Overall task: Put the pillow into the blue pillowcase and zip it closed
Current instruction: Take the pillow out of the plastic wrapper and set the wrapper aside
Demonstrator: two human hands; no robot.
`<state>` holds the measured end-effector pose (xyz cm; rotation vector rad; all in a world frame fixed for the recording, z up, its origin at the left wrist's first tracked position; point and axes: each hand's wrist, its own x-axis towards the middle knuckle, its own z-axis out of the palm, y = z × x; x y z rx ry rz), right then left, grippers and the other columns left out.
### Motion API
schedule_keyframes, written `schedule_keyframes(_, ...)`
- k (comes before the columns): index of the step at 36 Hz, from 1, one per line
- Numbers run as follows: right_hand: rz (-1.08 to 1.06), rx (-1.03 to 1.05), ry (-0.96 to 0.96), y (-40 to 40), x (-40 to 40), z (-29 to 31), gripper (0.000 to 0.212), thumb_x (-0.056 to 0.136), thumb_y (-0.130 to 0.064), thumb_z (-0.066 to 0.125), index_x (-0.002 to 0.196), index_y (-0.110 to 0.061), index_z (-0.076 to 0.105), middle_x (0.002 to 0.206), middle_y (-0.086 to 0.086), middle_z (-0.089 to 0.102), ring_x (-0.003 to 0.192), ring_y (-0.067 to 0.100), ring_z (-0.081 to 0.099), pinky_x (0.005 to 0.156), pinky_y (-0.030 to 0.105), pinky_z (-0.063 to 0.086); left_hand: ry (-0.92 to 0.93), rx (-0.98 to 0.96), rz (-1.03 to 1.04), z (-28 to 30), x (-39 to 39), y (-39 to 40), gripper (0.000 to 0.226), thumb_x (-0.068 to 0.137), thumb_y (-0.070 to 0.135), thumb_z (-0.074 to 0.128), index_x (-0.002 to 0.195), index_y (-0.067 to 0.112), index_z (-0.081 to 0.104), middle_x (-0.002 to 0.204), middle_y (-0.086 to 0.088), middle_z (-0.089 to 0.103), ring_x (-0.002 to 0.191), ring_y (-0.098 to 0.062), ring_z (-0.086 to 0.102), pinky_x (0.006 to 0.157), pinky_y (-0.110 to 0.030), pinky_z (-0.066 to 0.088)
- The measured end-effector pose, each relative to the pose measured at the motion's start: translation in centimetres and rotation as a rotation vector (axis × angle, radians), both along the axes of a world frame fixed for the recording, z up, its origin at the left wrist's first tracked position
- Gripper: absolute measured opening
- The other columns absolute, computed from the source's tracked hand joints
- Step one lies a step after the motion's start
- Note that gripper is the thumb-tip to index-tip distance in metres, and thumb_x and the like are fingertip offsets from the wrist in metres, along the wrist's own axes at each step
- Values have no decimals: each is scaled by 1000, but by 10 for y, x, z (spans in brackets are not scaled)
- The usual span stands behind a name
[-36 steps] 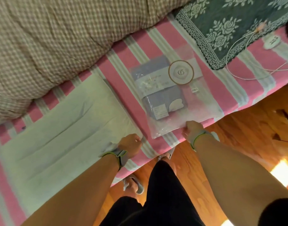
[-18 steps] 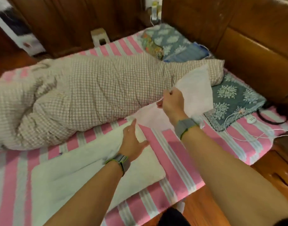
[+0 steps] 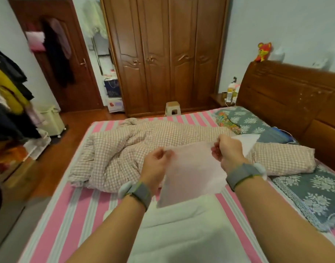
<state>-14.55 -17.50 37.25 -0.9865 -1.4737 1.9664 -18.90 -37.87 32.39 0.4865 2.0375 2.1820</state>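
Both hands are raised above the bed (image 3: 73,211), each pinching a top corner of the translucent plastic package (image 3: 191,171): the left hand (image 3: 156,165) grips its left side, the right hand (image 3: 229,151) its right. The white pillow (image 3: 185,234) lies flat at the bed's near edge, below the package.

Thin translucent plastic bag (image 3: 191,173), faintly frosted; matt white cloth pillow (image 3: 183,232), softly creased; checked cotton quilt (image 3: 125,149), puffy and crumpled; striped woven sheet (image 3: 68,215); glossy varnished wood wardrobe (image 3: 163,54) and headboard (image 3: 296,101); grey fabric wristbands (image 3: 240,174)
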Motion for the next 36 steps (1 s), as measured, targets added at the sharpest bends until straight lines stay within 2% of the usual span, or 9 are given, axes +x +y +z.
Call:
schedule_keyframes(2,10,107,-85,-10,1,-19,16,87,-13,47,73,-10,53,70,8,57,53,21,57,54,27,45,68,-95,-7,3,2,-8,23,97,21,61,82,4,64,71,1,56,65,-9,49,59,-24,44)
schedule_keyframes(4,22,469,-175,-27,5,-31,18,91,-21,49,79,-9,55,79,7,64,67,25,61,56,28,44,134,-198,-22,1,-1,-19,27,97,21,60,74,8,59,66,6,50,60,-6,43,58,-21,39)
schedule_keyframes(7,288,728,7,-67,6,-35,11,94,-19,56,102,-16,62,97,-3,64,89,13,59,72,25,46,190,-307,-7,7,-5,-37,28,98,21,58,71,17,57,66,9,52,61,-5,46,62,-21,40)
schedule_keyframes(9,547,825,93,-96,3,-33,25,91,-16,60,115,-18,64,108,-9,64,100,5,59,87,20,47,233,-355,15,16,-7,-53,30,98,21,57,69,17,55,65,10,51,60,-4,45,61,-23,39)
schedule_keyframes(15,578,847,245,-127,-8,-31,11,93,-17,63,87,-18,72,74,-4,70,72,11,65,71,29,51,175,-328,-53,45,-9,-79,37,101,23,54,90,-12,61,81,-30,62,65,-20,65,56,-28,53)
schedule_keyframes(17,614,820,267,-135,-12,-28,8,94,-15,63,95,-17,70,72,0,70,68,14,67,72,33,55,127,-287,-59,52,-6,-92,28,101,15,54,99,-11,63,87,-24,67,68,-16,70,57,-24,56)
schedule_keyframes(21,722,866,257,-149,-11,-16,17,95,-20,62,112,-20,65,78,1,71,70,13,68,70,27,57,95,-271,-55,53,-3,-110,19,98,15,59,96,-4,64,87,-21,72,70,-34,74,63,-41,62)
schedule_keyframes(28,736,1095,167,-159,-18,-12,8,91,-24,65,88,-21,72,75,-3,68,70,12,61,67,29,51,-5,-253,-118,38,9,-118,30,100,22,57,97,-8,60,90,-23,73,75,-41,73,70,-54,58)
schedule_keyframes(36,673,1336,-32,-129,-13,-41,13,96,-27,54,84,-25,59,73,-10,58,70,16,54,66,35,43,-55,-243,30,16,-1,-97,21,102,16,50,88,6,62,80,-13,75,70,-34,73,62,-42,55)
